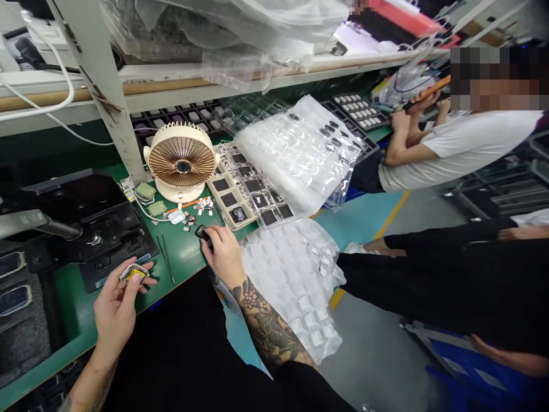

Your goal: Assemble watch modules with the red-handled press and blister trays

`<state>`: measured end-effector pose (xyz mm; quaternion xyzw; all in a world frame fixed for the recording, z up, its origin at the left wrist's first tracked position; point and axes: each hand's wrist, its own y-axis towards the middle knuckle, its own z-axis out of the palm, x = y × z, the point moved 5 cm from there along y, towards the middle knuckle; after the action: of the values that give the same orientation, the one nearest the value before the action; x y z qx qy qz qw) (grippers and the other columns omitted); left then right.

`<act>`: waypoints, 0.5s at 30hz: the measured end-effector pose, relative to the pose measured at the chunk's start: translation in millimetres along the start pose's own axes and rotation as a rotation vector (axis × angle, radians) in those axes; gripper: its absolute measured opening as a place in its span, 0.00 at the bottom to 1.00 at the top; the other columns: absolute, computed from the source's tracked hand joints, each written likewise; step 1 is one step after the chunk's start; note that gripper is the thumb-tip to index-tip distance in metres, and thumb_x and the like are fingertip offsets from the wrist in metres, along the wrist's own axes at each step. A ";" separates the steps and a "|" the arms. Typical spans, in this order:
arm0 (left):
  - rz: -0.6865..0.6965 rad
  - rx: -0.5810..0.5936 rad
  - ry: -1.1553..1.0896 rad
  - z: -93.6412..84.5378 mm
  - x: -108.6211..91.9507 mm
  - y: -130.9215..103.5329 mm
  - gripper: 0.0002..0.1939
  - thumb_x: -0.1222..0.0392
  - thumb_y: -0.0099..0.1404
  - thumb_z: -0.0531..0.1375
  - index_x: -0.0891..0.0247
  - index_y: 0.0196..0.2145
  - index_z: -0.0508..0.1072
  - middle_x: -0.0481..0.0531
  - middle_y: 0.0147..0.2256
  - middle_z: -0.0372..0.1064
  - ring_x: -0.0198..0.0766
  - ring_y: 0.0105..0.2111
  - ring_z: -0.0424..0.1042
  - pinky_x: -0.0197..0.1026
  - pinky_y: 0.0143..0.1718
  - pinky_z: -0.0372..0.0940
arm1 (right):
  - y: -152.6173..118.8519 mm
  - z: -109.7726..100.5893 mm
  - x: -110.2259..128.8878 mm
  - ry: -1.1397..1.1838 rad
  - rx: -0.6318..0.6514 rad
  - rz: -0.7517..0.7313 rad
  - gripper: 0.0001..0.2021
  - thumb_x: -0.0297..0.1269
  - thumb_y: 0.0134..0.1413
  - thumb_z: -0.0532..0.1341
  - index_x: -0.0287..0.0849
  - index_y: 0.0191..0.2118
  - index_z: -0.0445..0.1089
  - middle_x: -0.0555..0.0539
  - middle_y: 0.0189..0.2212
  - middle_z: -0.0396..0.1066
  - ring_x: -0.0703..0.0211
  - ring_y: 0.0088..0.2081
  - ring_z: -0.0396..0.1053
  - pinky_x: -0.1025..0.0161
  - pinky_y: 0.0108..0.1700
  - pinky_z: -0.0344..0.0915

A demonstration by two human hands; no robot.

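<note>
While no writing or brand is legible anywhere, the left hand (115,303) is raised palm-up over the green bench (184,257), fingers pinching a small rectangular case (134,273) with a yellowish face at the fingertips, just in front of the black press (94,223). Right hand (223,254), forearm tattooed, lies knuckles-up at the bench edge, curled around a small black part (201,232) that sticks out past the fingers. That part sits just before the tray (223,197) and near the fan (182,163); tweezers (165,257) lie between the hands.
</note>
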<state>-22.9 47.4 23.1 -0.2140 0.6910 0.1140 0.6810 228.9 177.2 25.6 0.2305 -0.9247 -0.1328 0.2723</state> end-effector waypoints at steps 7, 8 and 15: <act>-0.077 0.062 -0.116 11.0 -2.7 8.4 0.25 0.47 0.76 0.68 0.64 0.62 0.74 0.65 0.50 0.85 0.49 0.40 0.87 0.46 0.38 0.78 | -6.3 1.0 -3.2 0.019 -0.086 0.015 0.11 0.35 0.70 0.65 0.49 0.55 0.75 0.41 0.49 0.79 0.43 0.50 0.76 0.43 0.53 0.75; -0.071 0.070 -0.118 11.9 -2.1 8.2 0.25 0.47 0.76 0.68 0.64 0.62 0.74 0.65 0.51 0.85 0.49 0.41 0.87 0.46 0.39 0.79 | -7.0 0.2 -2.3 0.024 -0.082 0.012 0.11 0.36 0.70 0.65 0.49 0.55 0.75 0.40 0.49 0.79 0.43 0.50 0.76 0.43 0.53 0.76; 0.033 0.119 -0.020 18.2 6.5 1.6 0.23 0.51 0.79 0.65 0.62 0.65 0.74 0.60 0.47 0.85 0.47 0.43 0.86 0.45 0.41 0.77 | 5.1 -61.8 -34.7 0.032 -0.310 0.054 0.12 0.35 0.71 0.64 0.49 0.56 0.76 0.40 0.50 0.79 0.45 0.51 0.78 0.45 0.54 0.78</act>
<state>-7.3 56.1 15.6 -0.1608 0.6933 0.0860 0.6972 287.9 191.5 62.5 0.1627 -0.8946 -0.2628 0.3227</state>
